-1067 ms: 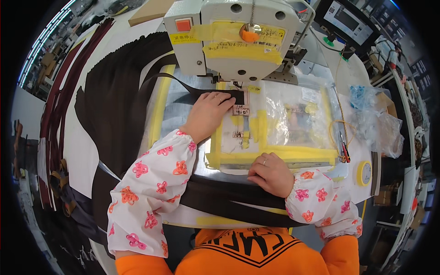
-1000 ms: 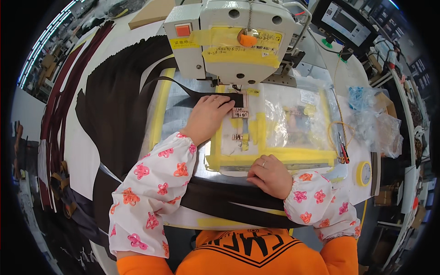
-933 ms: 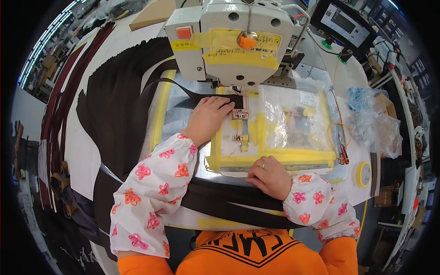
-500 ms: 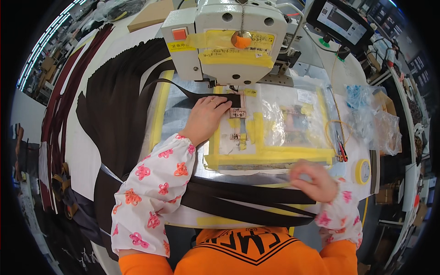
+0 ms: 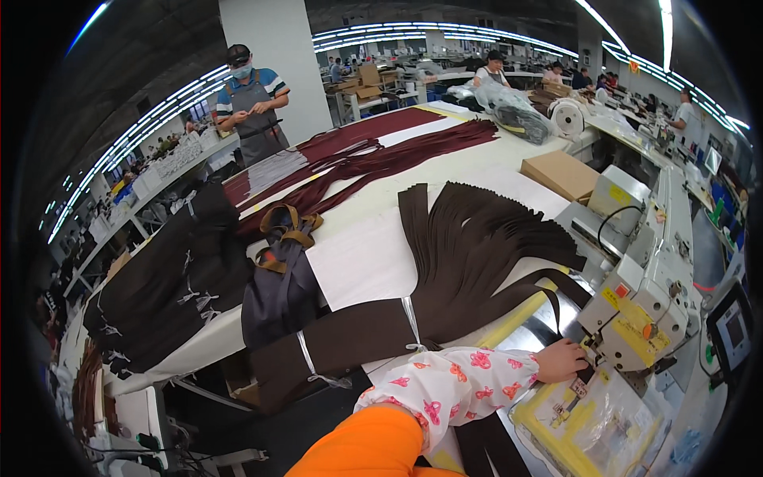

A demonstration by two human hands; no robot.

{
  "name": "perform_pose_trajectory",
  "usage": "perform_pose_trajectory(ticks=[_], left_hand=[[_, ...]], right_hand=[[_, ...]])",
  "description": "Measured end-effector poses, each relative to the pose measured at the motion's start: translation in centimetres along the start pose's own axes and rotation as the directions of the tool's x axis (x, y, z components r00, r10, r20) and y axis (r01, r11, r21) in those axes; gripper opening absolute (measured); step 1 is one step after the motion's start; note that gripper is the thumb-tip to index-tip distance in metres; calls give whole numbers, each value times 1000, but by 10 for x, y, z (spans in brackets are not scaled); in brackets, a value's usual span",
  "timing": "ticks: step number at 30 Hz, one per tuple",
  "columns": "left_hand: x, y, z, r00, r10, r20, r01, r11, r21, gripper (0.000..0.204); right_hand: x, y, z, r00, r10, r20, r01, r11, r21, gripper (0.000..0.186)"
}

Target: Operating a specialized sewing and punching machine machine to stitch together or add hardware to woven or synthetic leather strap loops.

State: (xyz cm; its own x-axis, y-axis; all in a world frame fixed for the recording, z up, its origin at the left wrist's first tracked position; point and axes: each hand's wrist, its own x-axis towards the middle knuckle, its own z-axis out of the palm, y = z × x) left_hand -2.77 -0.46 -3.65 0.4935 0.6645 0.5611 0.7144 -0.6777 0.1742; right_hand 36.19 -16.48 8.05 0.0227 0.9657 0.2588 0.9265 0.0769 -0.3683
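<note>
My left hand (image 5: pixel 560 362) rests at the sewing machine (image 5: pixel 636 318), its bent fingers pressed together on the end of a dark brown strap (image 5: pixel 549 296) beside the needle area. Below it lies a clear plastic template edged with yellow tape (image 5: pixel 592 421). From the hand, loose straps lead back to a big fanned pile of dark brown strips (image 5: pixel 469 238); a bundle of them tied with white bands (image 5: pixel 358 334) lies left of my arm. My right hand is out of view.
Maroon strips (image 5: pixel 381 163), dark tied bundles (image 5: pixel 167 286) and a cardboard box (image 5: pixel 559 175) lie on the long table. A co-worker in an apron (image 5: pixel 253 119) stands across it, holding something small. Further workers sit behind. A small screen (image 5: pixel 731 330) is at the right.
The view has swung up and left from the template to the long table and room. My right hand has moved rightward and left view. My left hand stays at the strap by the machine.
</note>
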Motion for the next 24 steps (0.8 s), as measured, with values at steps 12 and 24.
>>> perform_pose_trajectory(ticks=[12,24], left_hand=[[31,-21,3,968,223,113,-240,956,169,27],[18,-164,-68,972,-230,41,142,724,675,13]], right_hand=[[42,-72,121,848,-524,74,490,830,265,12],[39,-78,123,885,-465,-12,450,851,269,9]])
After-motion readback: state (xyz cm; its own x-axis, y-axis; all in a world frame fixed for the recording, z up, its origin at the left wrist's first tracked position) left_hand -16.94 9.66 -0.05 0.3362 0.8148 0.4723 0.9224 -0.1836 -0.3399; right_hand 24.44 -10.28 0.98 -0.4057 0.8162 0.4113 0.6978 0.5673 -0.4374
